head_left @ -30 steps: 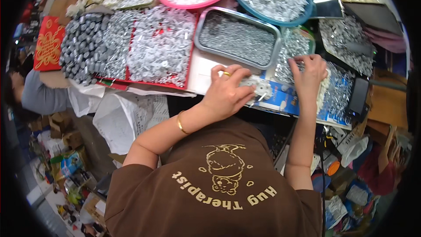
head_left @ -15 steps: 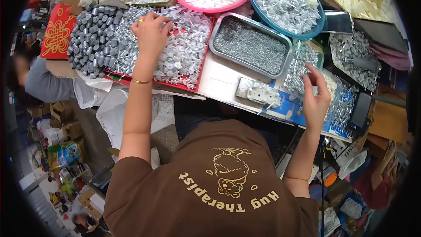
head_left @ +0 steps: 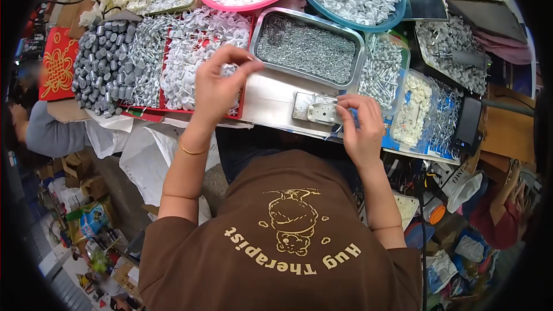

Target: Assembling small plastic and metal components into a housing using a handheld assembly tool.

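Note:
My left hand (head_left: 222,83) hangs over the right edge of the red tray (head_left: 241,103) of white clips with nails. Its thumb and forefinger are pinched together towards the metal tray (head_left: 268,66) of tiny silvery parts; anything between them is too small to make out. At the right end of a white plastic socket-like piece (head_left: 322,113) on a small metal block (head_left: 300,105), my right hand (head_left: 364,129) has its fingertips closed together. The fingers hide whatever they may hold. A thin pin-like thing (head_left: 333,132) sticks out at the near side of the block.
Grey cylinders (head_left: 103,69) are heaped left. Behind stand a pink basin (head_left: 247,7) of white parts and a teal basin (head_left: 397,14) of nail clips. Right are a clear tray (head_left: 410,112) of cream pieces, loose screws (head_left: 446,118) and a black device (head_left: 468,126).
My left hand has left the heap of nails and moved right, towards the metal tray. My right hand has come left and down to the white plastic piece. The view has shifted slightly.

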The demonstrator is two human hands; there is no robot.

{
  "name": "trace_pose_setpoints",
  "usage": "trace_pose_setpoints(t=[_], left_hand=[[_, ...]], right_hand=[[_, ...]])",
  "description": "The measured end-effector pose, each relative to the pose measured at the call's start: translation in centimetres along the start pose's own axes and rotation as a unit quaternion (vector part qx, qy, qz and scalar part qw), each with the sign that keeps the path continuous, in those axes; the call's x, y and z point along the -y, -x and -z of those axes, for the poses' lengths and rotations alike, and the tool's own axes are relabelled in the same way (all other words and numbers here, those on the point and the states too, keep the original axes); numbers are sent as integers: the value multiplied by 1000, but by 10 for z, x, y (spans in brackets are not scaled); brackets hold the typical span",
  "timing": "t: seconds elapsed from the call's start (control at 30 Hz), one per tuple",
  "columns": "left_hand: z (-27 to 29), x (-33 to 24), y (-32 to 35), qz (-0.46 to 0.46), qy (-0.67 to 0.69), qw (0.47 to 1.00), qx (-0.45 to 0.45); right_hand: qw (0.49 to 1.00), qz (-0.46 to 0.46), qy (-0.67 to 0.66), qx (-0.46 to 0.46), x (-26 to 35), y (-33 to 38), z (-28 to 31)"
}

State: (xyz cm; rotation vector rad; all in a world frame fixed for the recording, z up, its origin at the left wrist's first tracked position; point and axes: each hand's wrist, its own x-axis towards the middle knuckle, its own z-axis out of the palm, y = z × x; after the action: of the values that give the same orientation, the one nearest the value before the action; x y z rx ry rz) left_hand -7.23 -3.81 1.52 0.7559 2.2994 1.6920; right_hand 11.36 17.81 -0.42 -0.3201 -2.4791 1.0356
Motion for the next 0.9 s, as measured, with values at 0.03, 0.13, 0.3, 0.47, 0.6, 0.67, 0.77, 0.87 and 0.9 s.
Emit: trace_pose_setpoints(t=[0.03, 0.13, 0.3, 0.47, 0.6, 0.67, 0.77, 0.87, 0.9], left_hand=[[-9, -6, 5, 23, 17, 999, 29], [-41, -16, 18, 26, 46, 994, 100], [-89, -5, 34, -129, -55, 982, 129], [-100, -1, 42, -151, -122, 974, 119], [-104, 3, 47, -144, -122, 977, 98], [-102, 2, 44, -124, -95, 982, 111], [-103, 0, 42, -193, -145, 964, 114], [-105, 0, 46, -221, -172, 955, 95], [-104, -1, 47, -221, -177, 955, 88]], right_hand=[[999, 34, 12, -9, 0, 0, -1], [996, 73, 45, 2, 3, -1, 5], [990, 85, 86, 69, 10, -13, 23], [997, -36, -50, -49, 11, -64, 43], [995, -4, 33, -98, -19, -128, 29], [987, 12, 143, -77, -46, -159, 21], [970, 12, 243, -26, -63, -191, 9], [964, -18, 260, 54, -65, -205, 6], [967, 6, 253, 32, -66, -205, 6]])
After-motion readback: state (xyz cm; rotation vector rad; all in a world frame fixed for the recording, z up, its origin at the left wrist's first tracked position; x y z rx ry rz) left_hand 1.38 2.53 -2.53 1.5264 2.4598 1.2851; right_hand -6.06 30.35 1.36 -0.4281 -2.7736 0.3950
